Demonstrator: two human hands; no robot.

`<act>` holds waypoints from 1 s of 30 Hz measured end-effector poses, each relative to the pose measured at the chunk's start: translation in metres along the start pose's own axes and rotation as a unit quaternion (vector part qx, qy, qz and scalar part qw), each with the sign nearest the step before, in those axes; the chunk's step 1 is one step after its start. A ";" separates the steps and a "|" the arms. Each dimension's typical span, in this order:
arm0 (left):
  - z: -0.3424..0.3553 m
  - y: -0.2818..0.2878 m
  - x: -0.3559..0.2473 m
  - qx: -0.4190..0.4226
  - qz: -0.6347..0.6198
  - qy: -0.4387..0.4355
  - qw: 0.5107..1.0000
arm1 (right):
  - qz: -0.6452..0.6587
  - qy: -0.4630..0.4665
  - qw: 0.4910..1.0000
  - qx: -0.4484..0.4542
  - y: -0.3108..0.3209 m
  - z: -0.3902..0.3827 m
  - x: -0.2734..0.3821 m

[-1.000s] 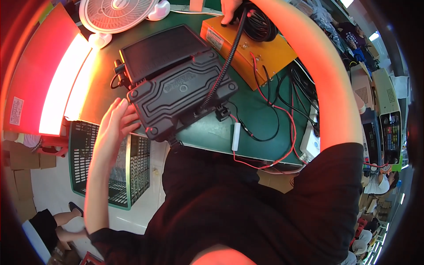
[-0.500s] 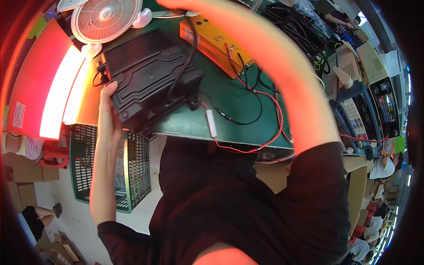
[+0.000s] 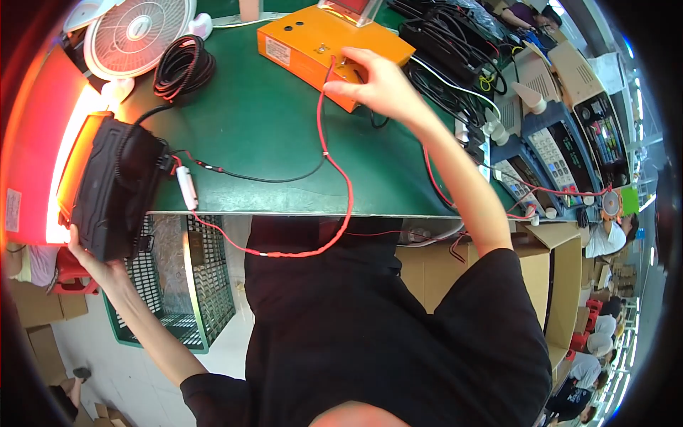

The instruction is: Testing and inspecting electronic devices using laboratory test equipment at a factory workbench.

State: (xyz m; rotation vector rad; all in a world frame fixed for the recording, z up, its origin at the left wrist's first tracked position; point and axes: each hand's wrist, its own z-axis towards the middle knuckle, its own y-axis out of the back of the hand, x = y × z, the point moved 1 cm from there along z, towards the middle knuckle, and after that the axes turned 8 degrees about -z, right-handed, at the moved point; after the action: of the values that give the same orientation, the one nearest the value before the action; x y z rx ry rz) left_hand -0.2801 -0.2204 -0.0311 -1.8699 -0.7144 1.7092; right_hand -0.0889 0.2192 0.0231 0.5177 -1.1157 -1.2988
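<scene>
The left hand (image 3: 97, 267) held the black case (image 3: 116, 188) by its lower end, before the lit red panel (image 3: 30, 156) at the left of the green table (image 3: 249, 139). The right hand (image 3: 380, 85) was over the orange box (image 3: 313, 37), thumb and fingers spread wide; whether it touched, I could not tell

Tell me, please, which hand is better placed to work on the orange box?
Probably the right hand: its fingers are over the orange box, while the left hand holds the black case.

Orange box (image 3: 304, 37), black case (image 3: 114, 186)
</scene>
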 end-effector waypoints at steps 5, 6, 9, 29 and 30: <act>0.027 -0.003 -0.003 -0.038 0.007 -0.039 0.998 | 0.082 -0.080 0.989 -0.098 -0.029 -0.001 -0.012; 0.039 0.002 -0.002 -0.038 0.016 -0.043 0.998 | 0.080 -0.082 0.989 -0.093 -0.030 0.000 -0.010; 0.068 0.010 -0.008 -0.018 0.002 -0.010 1.000 | 0.038 -0.073 0.988 -0.129 -0.031 -0.005 -0.001; 0.260 0.085 0.010 0.129 0.008 0.113 0.985 | 0.041 -0.032 0.985 -0.166 -0.049 -0.005 -0.002; 0.236 0.054 0.042 0.142 0.004 0.131 0.981 | 0.025 -0.043 0.984 -0.170 -0.044 -0.010 -0.011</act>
State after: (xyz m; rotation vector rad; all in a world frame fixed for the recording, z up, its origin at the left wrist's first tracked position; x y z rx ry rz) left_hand -0.5103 -0.2277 -0.1176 -1.8475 -0.3401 1.4451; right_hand -0.1004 0.2158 -0.0213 0.1803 -0.9434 -1.4409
